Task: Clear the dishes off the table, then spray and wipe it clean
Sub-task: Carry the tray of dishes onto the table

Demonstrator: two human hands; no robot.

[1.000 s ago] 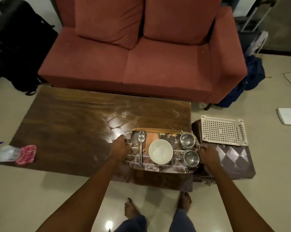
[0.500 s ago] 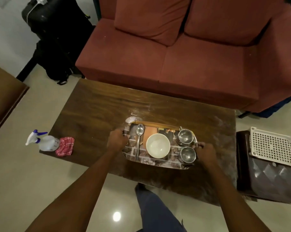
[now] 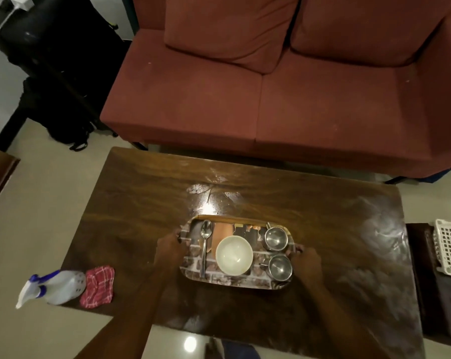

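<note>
Currently I grip the tray [image 3: 234, 283] with left hand [image 3: 168, 248] and right hand [image 3: 306, 263], dishes [image 3: 234, 254] between them, table [image 3: 141, 203] not cleared, sprayed or wiped.

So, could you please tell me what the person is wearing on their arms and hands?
Nothing that shows: the left hand and right hand are gloveless, and both forearms are bare to the picture's edge, with no sleeve, watch or bracelet.
</note>
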